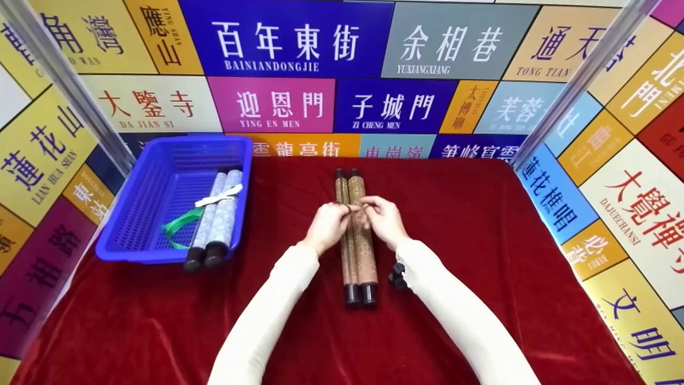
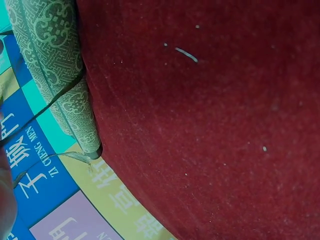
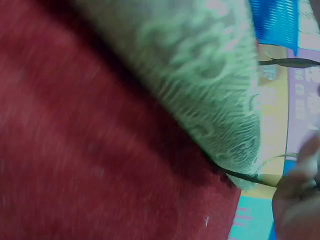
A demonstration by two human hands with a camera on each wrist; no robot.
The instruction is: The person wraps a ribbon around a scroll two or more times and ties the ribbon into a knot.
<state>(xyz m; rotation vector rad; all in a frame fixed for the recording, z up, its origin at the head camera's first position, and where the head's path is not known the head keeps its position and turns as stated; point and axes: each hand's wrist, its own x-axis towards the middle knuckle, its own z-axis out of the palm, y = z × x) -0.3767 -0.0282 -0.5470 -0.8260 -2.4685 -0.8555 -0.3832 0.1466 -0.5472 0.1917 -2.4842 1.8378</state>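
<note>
A brown patterned scroll (image 1: 365,251), rolled into two parallel rolls with dark end knobs, lies lengthwise on the red cloth. Thin dark ribbon (image 2: 47,105) runs round it, and its strands stretch off toward the fingers. Over the scroll's upper half, my left hand (image 1: 332,220) pinches the ribbon from the left side. Facing it, my right hand (image 1: 383,216) pinches ribbon too, with the fingertips of both hands close together. In the right wrist view, the ribbon (image 3: 250,178) passes from the scroll's edge to the blurred right fingers. Whether a knot is there cannot be made out.
To the left stands a blue plastic basket (image 1: 115,251). Pale blue rolls (image 1: 227,214) with dark ends, tied with white ribbon (image 1: 219,197), lean over its front rim beside a green ribbon (image 1: 181,222). Red cloth (image 1: 454,214) covers the table; printed panels (image 1: 288,40) enclose it.
</note>
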